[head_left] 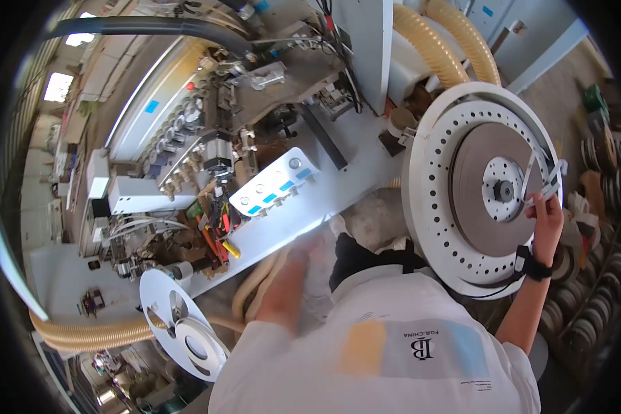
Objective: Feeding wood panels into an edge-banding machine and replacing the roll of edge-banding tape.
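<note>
On the right, my right hand [546, 215] is closed, its fingers pinching a pale, looped strip of edge-banding tape [553, 181]. That hand is in front of the right side of a large brown tape roll [470, 207]. The roll lies on a big white perforated disc [428, 176], around a white hub with a black centre knob [504, 191]. My left hand [309, 245] is blurred over the front edge of the machine's white table, and its fingers cannot be made out. I cannot see anything in it.
A white control panel with gauges [274, 182] stands on the white machine table [355, 181]. Behind it are hoses and metal parts, with red- and yellow-handled tools [229, 247] nearby. A smaller white reel [160, 293] is at lower left. Tape rolls [586, 310] fill racks at far right.
</note>
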Demonstrator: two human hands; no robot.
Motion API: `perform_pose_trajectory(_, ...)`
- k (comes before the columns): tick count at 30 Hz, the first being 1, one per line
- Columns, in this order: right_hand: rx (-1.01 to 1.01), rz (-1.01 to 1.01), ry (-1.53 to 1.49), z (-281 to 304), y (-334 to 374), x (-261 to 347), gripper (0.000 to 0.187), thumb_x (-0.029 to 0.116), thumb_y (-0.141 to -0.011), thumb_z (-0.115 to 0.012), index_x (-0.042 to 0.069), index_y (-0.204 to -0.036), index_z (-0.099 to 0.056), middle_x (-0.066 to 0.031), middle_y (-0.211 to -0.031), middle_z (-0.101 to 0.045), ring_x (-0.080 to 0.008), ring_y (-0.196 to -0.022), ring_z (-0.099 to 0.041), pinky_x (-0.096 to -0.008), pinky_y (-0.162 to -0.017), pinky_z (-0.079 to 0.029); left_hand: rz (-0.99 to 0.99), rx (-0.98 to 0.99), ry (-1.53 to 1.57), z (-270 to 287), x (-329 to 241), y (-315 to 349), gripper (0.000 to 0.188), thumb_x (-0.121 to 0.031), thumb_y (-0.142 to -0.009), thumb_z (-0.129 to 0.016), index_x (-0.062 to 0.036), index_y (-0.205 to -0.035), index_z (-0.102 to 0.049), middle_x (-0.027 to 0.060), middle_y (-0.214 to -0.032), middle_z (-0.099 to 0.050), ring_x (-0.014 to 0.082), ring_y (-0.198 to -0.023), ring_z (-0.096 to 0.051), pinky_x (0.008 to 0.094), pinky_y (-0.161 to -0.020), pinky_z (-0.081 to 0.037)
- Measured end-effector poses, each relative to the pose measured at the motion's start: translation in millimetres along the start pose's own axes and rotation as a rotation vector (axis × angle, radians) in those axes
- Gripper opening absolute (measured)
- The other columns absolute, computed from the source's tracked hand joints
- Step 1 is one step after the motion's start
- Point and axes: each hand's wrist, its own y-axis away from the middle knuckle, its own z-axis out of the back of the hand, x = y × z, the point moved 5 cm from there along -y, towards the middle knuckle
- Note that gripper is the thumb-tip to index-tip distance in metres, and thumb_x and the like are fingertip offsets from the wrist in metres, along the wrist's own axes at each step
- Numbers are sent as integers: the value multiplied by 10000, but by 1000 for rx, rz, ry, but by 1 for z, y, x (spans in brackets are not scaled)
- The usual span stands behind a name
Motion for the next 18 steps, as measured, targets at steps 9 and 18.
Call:
perform_pose_trajectory(9, 373, -434, -28, -152, 108, 2, 210, 178, -1026, -553, 1, -1135, -583, -96, -915, -702, -177, -798, -721, -277, -696, -578, 56, -498, 214, 72, 67, -83, 367, -294, -906, -621, -91, -1212, -638, 181, -1158, -632, 383, -1062, -622, 470, -929, -520)
perform_pose_trajectory(18, 752, -723, -379, -336, 150, 25, 260, 195, -1008, -607, -1, -1178, -594, -82, -1019, -681, -164, -908, -693, -307, -868, -571, -1027, -657, 333, 273, -101, 105, 367, -157, -816, -736, -118, -1174, -668, 69, -888, -677, 280, -811, -670, 403, -723, -542)
